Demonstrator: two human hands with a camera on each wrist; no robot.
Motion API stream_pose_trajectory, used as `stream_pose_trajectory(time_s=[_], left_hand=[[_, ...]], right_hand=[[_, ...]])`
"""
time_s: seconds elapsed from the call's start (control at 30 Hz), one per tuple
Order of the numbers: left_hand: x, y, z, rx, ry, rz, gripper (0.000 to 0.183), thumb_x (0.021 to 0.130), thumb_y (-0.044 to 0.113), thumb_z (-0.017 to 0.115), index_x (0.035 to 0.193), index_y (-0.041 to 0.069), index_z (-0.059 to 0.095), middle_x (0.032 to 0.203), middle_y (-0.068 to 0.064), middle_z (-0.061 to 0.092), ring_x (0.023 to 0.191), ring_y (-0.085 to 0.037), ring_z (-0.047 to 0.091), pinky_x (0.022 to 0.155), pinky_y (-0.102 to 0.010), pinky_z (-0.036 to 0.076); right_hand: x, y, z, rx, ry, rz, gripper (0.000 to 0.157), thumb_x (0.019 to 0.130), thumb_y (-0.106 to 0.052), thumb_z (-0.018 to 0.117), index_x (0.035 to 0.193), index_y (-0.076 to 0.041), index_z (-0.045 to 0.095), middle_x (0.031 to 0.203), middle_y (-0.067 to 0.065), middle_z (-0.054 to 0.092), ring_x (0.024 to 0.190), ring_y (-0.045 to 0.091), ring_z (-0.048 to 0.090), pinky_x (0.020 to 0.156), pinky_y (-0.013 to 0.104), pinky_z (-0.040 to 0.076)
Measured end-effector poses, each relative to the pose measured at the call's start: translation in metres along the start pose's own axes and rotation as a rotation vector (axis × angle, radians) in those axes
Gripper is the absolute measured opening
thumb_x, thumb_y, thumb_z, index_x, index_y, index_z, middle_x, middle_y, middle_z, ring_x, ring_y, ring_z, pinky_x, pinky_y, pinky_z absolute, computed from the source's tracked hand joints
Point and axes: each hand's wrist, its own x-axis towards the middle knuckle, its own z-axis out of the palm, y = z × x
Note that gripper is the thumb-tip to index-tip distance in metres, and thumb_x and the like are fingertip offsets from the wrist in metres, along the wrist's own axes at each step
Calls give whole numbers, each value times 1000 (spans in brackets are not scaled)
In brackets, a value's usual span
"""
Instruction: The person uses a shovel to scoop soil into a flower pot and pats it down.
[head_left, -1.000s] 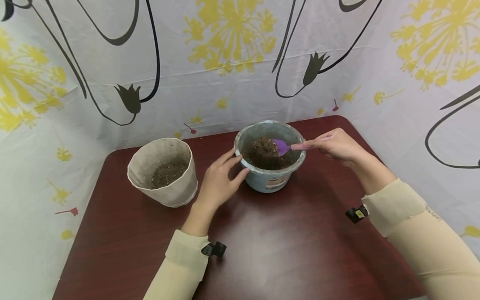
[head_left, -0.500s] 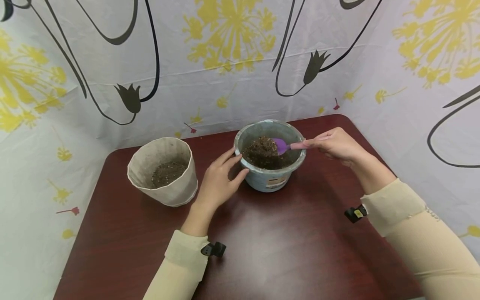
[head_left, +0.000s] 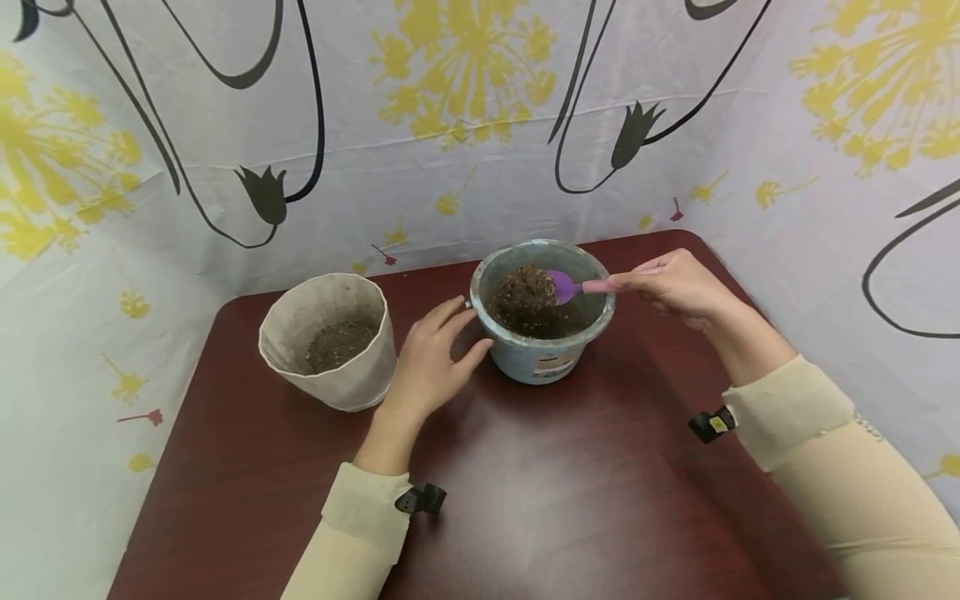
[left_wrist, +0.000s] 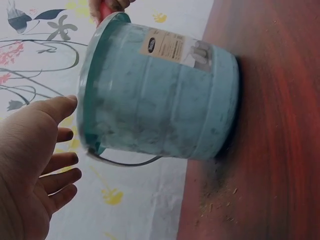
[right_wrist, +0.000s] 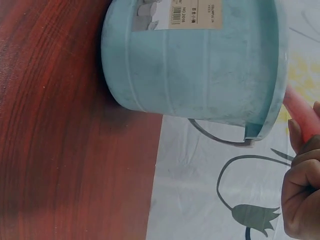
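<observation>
A hand trowel (head_left: 562, 287) with a purple blade and pink handle reaches into a pale blue bucket (head_left: 517, 358), which stands upright toward the far right corner of the surface (head_left: 547, 467). Dark soil (head_left: 527, 287) is heaped at the blade. The right hand (head_left: 678, 287) grips the handle above the bucket's right rim, fingers curled round it. The left hand (head_left: 431, 362) is just beside the left rim, its fingers spread and holding nothing; whether a fingertip touches the rim, I cannot tell. A label (left_wrist: 162, 44) shows on the bucket's wall, and crumbs (left_wrist: 215, 207) lie near its base. Toward the far left corner stands an off-white pot (head_left: 352, 379) with soil inside. The surface is glossy dark red wood grain; behind it hangs a white sheet (head_left: 420, 183) printed with yellow dandelions and dark flowers.
</observation>
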Motion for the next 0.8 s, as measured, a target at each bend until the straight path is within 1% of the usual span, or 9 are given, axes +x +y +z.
stream_pose_trajectory(time_s=[0.17, 0.3, 0.4, 0.47, 0.5, 0.63, 0.7, 0.73, 0.8], left_hand=[[-1, -3, -11, 22, 43, 2, 48, 94, 34, 73, 133, 7, 67, 142, -15, 58, 135, -31, 52, 107, -53, 43], [-2, -7, -20, 69, 70, 4, 50, 94, 36, 72, 134, 7, 66, 142, -13, 59, 134, -30, 52, 108, -52, 43], [-4, -12, -26, 95, 71, -9, 51, 94, 38, 72, 135, 7, 65, 142, -12, 59, 134, -30, 52, 109, -53, 41], [-6, -15, -30, 101, 70, -20, 51, 94, 37, 72, 135, 7, 65, 142, -12, 59, 135, -31, 51, 109, -54, 41], [-7, -16, -32, 104, 70, -26, 51, 94, 37, 72, 135, 7, 65, 141, -12, 59, 134, -31, 51, 108, -55, 41], [-11, -21, -39, 123, 81, -37, 50, 94, 36, 72, 133, 6, 66, 139, -14, 61, 132, -32, 53, 105, -53, 43], [-14, -24, -42, 138, 85, -43, 49, 94, 36, 72, 132, 5, 67, 137, -14, 62, 131, -32, 55, 105, -53, 44], [-15, -25, -44, 144, 86, -47, 49, 94, 36, 72, 131, 5, 67, 137, -14, 62, 130, -32, 55, 104, -53, 44], [-18, -27, -47, 155, 86, -58, 49, 94, 36, 72, 131, 5, 67, 136, -14, 63, 129, -33, 56, 104, -53, 44]], right_hand=[[2, -7, 1, -7, 7, -4, 34, 86, -35, 82, 100, -3, 81, 96, 0, 78, 48, 16, 9, 39, 39, 12], [3, -11, 0, -10, -11, -18, 36, 89, -33, 79, 103, 0, 80, 108, 3, 76, 47, 17, 10, 39, 40, 11], [4, -15, 1, -14, -8, -8, 37, 88, -35, 80, 105, -2, 80, 109, 5, 75, 46, 17, 11, 39, 40, 12], [4, -17, 2, -15, -4, 0, 38, 87, -36, 81, 101, -1, 80, 108, 5, 75, 45, 17, 12, 39, 40, 13], [4, -18, 2, -22, 1, 7, 38, 86, -38, 82, 101, -2, 81, 102, 4, 77, 45, 17, 13, 39, 40, 14], [6, -21, 5, -46, -2, 18, 37, 85, -40, 82, 102, -8, 82, 99, 3, 77, 45, 17, 13, 38, 40, 15], [7, -22, 6, -59, -5, 28, 37, 84, -42, 82, 106, -12, 82, 100, 3, 77, 44, 17, 14, 37, 39, 16], [8, -23, 7, -53, -11, 27, 38, 84, -42, 82, 107, -11, 81, 106, 4, 76, 44, 17, 13, 38, 39, 15], [10, -25, 9, -48, -22, 24, 40, 85, -42, 82, 108, -9, 81, 109, 3, 75, 44, 16, 13, 38, 40, 14]])
